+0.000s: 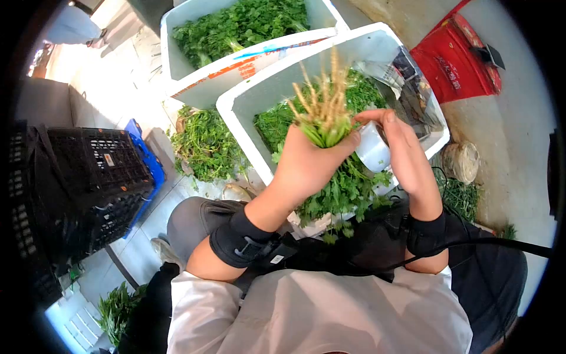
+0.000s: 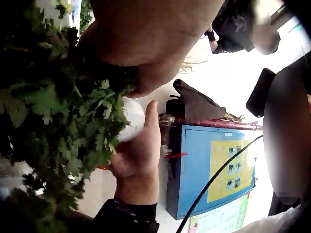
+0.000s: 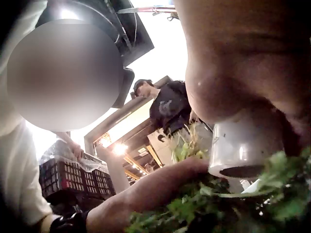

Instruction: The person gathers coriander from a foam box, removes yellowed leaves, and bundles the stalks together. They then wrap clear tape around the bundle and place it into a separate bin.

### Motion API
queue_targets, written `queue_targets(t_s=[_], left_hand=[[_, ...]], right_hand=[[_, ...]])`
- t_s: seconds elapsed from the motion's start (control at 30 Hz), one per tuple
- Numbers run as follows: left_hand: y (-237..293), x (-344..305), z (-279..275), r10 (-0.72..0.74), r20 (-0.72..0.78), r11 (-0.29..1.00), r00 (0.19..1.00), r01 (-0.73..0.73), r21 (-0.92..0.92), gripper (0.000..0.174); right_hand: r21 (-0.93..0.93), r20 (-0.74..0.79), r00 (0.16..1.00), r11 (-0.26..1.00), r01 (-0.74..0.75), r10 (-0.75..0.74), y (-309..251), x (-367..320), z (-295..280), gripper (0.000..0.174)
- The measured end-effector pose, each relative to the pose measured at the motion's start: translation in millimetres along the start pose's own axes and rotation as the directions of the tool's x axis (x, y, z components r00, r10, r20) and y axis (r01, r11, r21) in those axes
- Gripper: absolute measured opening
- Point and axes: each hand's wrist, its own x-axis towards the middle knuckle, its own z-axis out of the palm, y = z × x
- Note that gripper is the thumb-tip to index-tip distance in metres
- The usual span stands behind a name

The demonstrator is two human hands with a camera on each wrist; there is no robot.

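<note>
My left hand [image 1: 309,162] grips a bunch of coriander [image 1: 324,127] by its stems, with the tan roots pointing up and the leaves hanging down below the fist. Beside it, my right hand [image 1: 404,150] holds a white hollow roll [image 1: 372,147], its palm against the roll and its fingers reaching over toward the bunch. The right wrist view shows the open lower end of the roll [image 3: 245,155] close above the leaves. In the left wrist view the coriander leaves [image 2: 63,116] fill the left side and partly cover the roll.
Under the hands stands a white foam box [image 1: 242,112] with greens and newspaper [image 1: 383,76] inside. Another foam box [image 1: 177,53] of greens is behind it. Loose greens [image 1: 206,144] lie on the floor, near black crates [image 1: 94,165]. A red container [image 1: 451,62] stands at right.
</note>
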Motion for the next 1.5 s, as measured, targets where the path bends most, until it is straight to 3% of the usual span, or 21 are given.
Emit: queue_targets(t_s=[0.07, 0.1, 0.17, 0.2, 0.33, 0.4, 0.53, 0.57, 0.6, 0.63, 0.7, 0.8, 0.97, 1.03, 1.1, 1.13, 1.23, 1.3, 1.37, 1.43, 1.5], left_hand=[[7.7, -1.2, -1.4, -0.121, 0.016, 0.989, 0.992, 0.122, -0.087, 0.022], [8.4, -2.2, -2.3, -0.121, 0.024, 0.989, 0.992, 0.122, -0.089, 0.022], [12.6, -1.5, -3.6, -0.156, 0.028, 0.951, 0.987, 0.158, -0.267, 0.022], [13.5, -1.0, -4.1, -0.157, 0.038, 0.942, 0.987, 0.162, -0.294, 0.022], [15.1, -1.7, -8.2, -0.148, 0.088, 0.921, 0.985, 0.17, -0.351, 0.023], [23.9, -3.7, -8.0, -0.149, 0.059, 0.937, 0.987, 0.16, -0.309, 0.024], [19.4, -3.8, -8.5, -0.15, 0.056, 0.938, 0.987, 0.16, -0.307, 0.024], [18.9, -2.1, -10.7, -0.148, 0.084, 0.935, 0.985, 0.167, -0.312, 0.023], [19.1, -0.1, -12.8, -0.146, 0.111, 0.933, 0.983, 0.174, -0.316, 0.022], [17.1, -1.5, -15.2, -0.139, 0.111, 0.933, 0.984, 0.168, -0.317, 0.022], [17.3, -0.2, -18.1, -0.173, 0.152, 0.923, 0.973, 0.215, -0.32, 0.02], [18.7, 4.9, -17.2, -0.175, 0.117, 0.926, 0.978, 0.204, -0.319, 0.017], [0.9, 9.9, -20.7, -0.249, 0.067, 0.894, 0.966, 0.255, -0.368, 0.017], [-3.2, 10.2, -20.2, -0.359, 0.013, 0.851, 0.933, 0.333, -0.406, 0.018], [-2.7, 10.1, -17.3, -0.387, -0.012, 0.855, 0.922, 0.353, -0.381, 0.024], [-6.5, 10.7, -16.5, -0.359, -0.003, 0.862, 0.933, 0.331, -0.383, 0.028], [-2.9, 6.9, -14.6, -0.341, 0.019, 0.868, 0.94, 0.323, -0.377, 0.038], [0.2, 5.2, -12.8, -0.407, 0.037, 0.839, 0.913, 0.39, -0.379, 0.043], [0.4, 3.7, -11.7, -0.437, 0.021, 0.837, 0.899, 0.415, -0.355, 0.046], [-4.4, 3.9, -16.4, -0.418, 0.15, 0.868, 0.896, 0.443, -0.225, 0.075], [-4.7, 3.4, -13.3, -0.352, 0.163, 0.878, 0.922, 0.386, -0.284, 0.077]], right_hand=[[0.22, 0.227, 0.97, 0.966, -0.138, 0.087, -2.5, 5.0, -10.3, 0.037], [0.218, 0.22, 0.971, 0.966, -0.139, 0.09, -0.4, 2.5, -10.5, 0.037], [0.321, 0.276, 0.959, 0.947, -0.027, -0.066, 1.2, 1.8, -10.5, 0.043], [0.329, 0.363, 0.93, 0.941, -0.074, -0.054, 3.3, 3.1, -18.1, 0.054], [0.274, 0.345, 0.938, 0.952, -0.133, 0.032, 2.6, 10.8, -22.4, 0.054], [0.104, 0.294, 0.955, 0.992, -0.07, 0.036, 8.5, 15.2, -24.1, 0.055], [0.103, 0.304, 0.949, 0.987, -0.124, 0.088, 13.5, 15.1, -25.1, 0.054], [0.063, 0.203, 0.973, 0.994, 0.095, -0.106, 16.0, 16.1, -22.0, 0.049], [0.0, 0.111, 0.946, 0.952, 0.306, -0.304, 17.0, 17.0, -20.4, 0.045], [-0.004, 0.11, 0.945, 0.95, 0.311, -0.309, 16.2, 14.4, -19.5, 0.045], [0.086, 0.179, 0.967, 0.982, 0.171, -0.183, 9.3, 11.6, -22.3, 0.031], [-0.008, 0.127, 0.948, 0.956, 0.294, -0.29, -0.5, 15.2, -21.9, 0.018], [0.0, 0.152, 0.948, 0.959, 0.284, -0.281, -8.7, 9.3, -22.8, 0.014], [0.003, 0.186, 0.944, 0.961, 0.277, -0.273, -15.2, 5.8, -22.7, 0.014], [0.076, 0.353, 0.904, 0.971, 0.227, -0.239, -23.9, 7.8, -21.6, 0.015], [0.058, 0.397, 0.864, 0.948, 0.313, -0.31, -30.8, 9.4, -18.2, 0.015], [0.008, 0.406, 0.872, 0.955, 0.296, -0.273, -34.9, 10.8, -5.1, 0.013], [-0.067, 0.374, 0.903, 0.965, 0.254, -0.211, -34.3, 10.6, 0.8, 0.014], [-0.124, 0.298, 0.953, 0.987, 0.104, -0.063, -35.4, 9.2, 4.3, 0.016], [-0.153, 0.295, 0.953, 0.982, 0.112, -0.063, -37.7, 9.6, 6.6, 0.017], [-0.181, 0.299, 0.953, 0.976, 0.118, -0.059, -36.7, 11.5, 8.5, 0.019]])
